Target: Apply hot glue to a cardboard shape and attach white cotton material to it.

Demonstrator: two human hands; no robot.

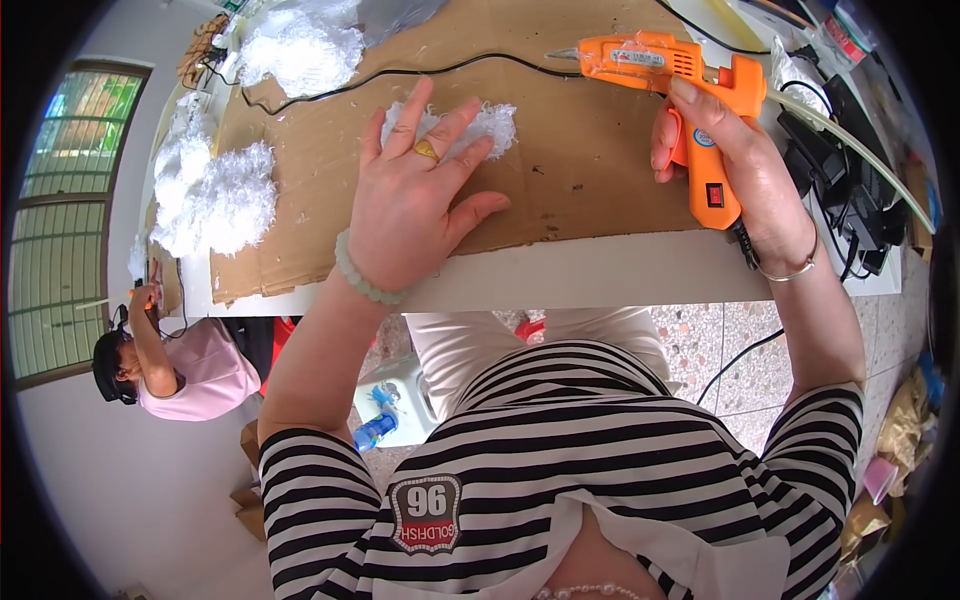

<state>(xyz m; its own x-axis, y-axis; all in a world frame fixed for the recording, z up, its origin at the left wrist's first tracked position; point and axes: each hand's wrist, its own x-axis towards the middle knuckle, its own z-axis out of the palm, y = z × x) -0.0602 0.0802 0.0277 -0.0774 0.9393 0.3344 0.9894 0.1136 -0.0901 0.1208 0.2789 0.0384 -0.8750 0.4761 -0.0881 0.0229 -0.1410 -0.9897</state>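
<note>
My right hand [735, 150] is wrapped round the handle of an orange hot glue gun [640, 60], with fingers by its trigger. The gun's metal nozzle points left, above the cardboard. A clear glue stick [850, 125] appears to trail from its back end. My left hand [415, 190] lies with fingers spread over a small white fluffy piece [495, 128] on the brown cardboard sheet [570, 190]. Part of that piece is hidden under the fingers. Left of this hand lie larger heaps of white shaggy material [225, 195], and another heap [300, 55] is farther back.
A black cord [420, 70] snakes across the cardboard behind my left hand. Black adapters and cables [840, 170] crowd the right side. The table's white front edge [600, 270] is close to me. At far left another person [195, 375] in pink works at the table.
</note>
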